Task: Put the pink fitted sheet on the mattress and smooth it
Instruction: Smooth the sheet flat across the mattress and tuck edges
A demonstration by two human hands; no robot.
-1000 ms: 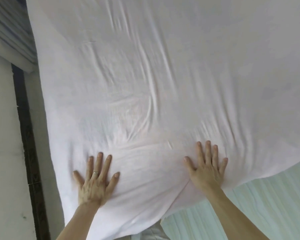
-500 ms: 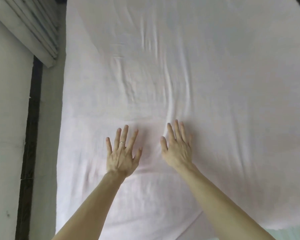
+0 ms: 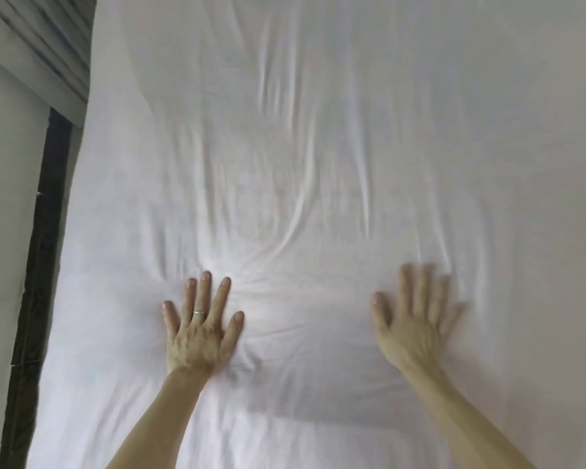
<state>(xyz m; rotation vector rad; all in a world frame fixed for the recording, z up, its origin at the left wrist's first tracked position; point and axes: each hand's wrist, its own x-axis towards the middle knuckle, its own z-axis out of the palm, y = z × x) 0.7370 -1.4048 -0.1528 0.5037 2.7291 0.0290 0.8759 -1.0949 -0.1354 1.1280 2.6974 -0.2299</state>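
The pale pink fitted sheet (image 3: 318,130) covers the whole mattress surface in view and hides the mattress itself. Long creases run up its middle and fan out between my hands. My left hand (image 3: 200,326), with a ring on one finger, presses flat on the sheet at the lower left with its fingers spread. My right hand (image 3: 416,316) lies flat on the sheet at the lower right, fingers straight and blurred by motion. Neither hand holds any fabric.
The sheet's left edge drops beside a dark vertical strip (image 3: 38,265) and a pale wall (image 3: 4,231). Grey pleated curtain folds (image 3: 48,38) hang at the top left.
My hands have slid apart across the sheet, the right one far to the right. The view has shifted forward over the bed, and the uncovered green striped mattress corner has left the frame.
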